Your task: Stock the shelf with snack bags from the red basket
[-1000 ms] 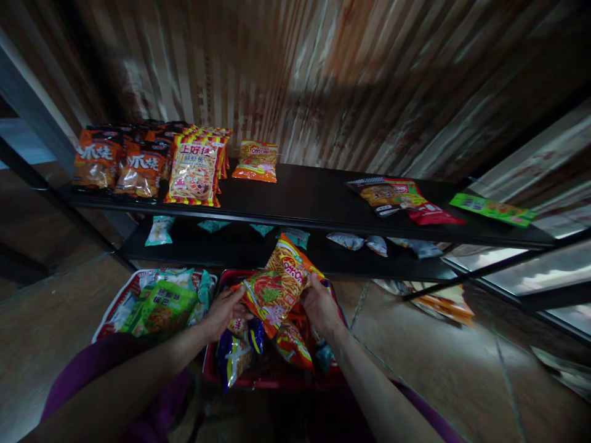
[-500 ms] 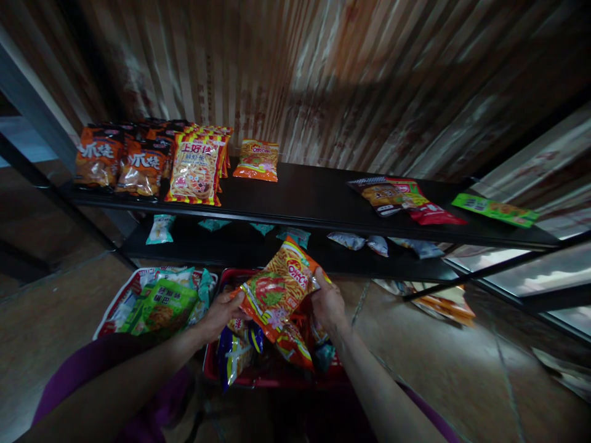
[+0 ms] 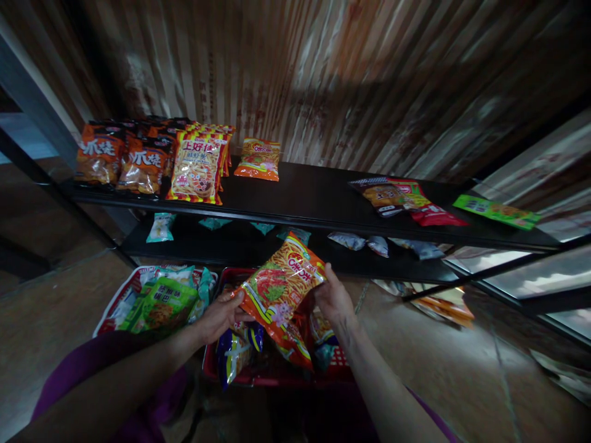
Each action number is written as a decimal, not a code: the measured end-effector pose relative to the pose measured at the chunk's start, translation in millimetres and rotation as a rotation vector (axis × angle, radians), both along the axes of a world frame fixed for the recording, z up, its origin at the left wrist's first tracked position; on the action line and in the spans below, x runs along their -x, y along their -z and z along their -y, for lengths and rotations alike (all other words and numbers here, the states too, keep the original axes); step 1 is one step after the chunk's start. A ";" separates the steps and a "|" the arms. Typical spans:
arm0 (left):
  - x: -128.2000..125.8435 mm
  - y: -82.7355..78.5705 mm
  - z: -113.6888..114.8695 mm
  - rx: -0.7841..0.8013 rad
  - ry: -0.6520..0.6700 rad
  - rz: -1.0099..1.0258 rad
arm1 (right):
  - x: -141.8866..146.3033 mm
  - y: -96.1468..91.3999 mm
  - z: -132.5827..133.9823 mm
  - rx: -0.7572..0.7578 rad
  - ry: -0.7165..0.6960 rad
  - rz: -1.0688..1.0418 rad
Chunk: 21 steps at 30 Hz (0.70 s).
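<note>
An orange snack bag [image 3: 285,280] is held tilted between my two hands, above a red basket [image 3: 272,383]. My left hand [image 3: 225,317] is closed on its lower left edge, thumb on the front. At its right edge, my right hand [image 3: 333,298] grips the bag with the thumb up; its other fingers are hidden behind. Beneath it in the basket lie another orange bag [image 3: 295,347] and a blue-and-yellow snack bag [image 3: 234,357]. A similar orange bag [image 3: 257,160] stands on the upper shelf.
On the black upper shelf [image 3: 305,191], dark-orange bags [image 3: 99,157] and red-yellow bags [image 3: 196,166] stand at left; a brown bag [image 3: 381,195] and a green pack [image 3: 496,211] lie at right. Small bags line the lower shelf [image 3: 221,249]. A second basket [image 3: 104,314] holds green bags [image 3: 168,304].
The bag has turned slightly and its front lies flatter toward me. My right hand has shifted a little to the right along its edge. My left hand has stayed nearly in place.
</note>
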State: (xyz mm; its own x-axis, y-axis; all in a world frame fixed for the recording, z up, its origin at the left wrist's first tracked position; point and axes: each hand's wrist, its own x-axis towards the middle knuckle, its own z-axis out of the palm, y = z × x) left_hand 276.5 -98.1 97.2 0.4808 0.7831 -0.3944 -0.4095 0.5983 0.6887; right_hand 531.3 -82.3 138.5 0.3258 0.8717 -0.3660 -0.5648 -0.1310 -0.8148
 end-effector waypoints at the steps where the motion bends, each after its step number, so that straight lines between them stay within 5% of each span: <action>1: 1.2 -1.2 -0.1 0.008 0.002 0.002 | -1.4 0.2 0.8 -0.018 0.054 0.104; 5: 5.8 -10.4 -2.3 0.043 -0.006 -0.015 | -4.3 -1.1 6.7 -0.069 0.144 0.631; 8: 8.5 -16.7 -6.2 0.043 -0.004 -0.042 | -4.3 -2.0 11.0 -0.039 0.112 0.735; 15: 10.5 -15.1 -11.9 0.045 0.011 -0.074 | 1.9 3.0 11.7 -0.030 0.075 0.359; 21: 11.3 -13.9 -10.9 0.050 -0.022 -0.026 | 16.3 13.6 27.4 -0.056 -0.278 -0.025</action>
State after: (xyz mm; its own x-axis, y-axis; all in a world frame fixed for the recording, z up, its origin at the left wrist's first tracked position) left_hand 265.2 -87.3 111.2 0.4533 0.7720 -0.4455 -0.4052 0.6237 0.6684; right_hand 515.0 -109.7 124.9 0.0626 0.9456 -0.3193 -0.5335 -0.2387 -0.8114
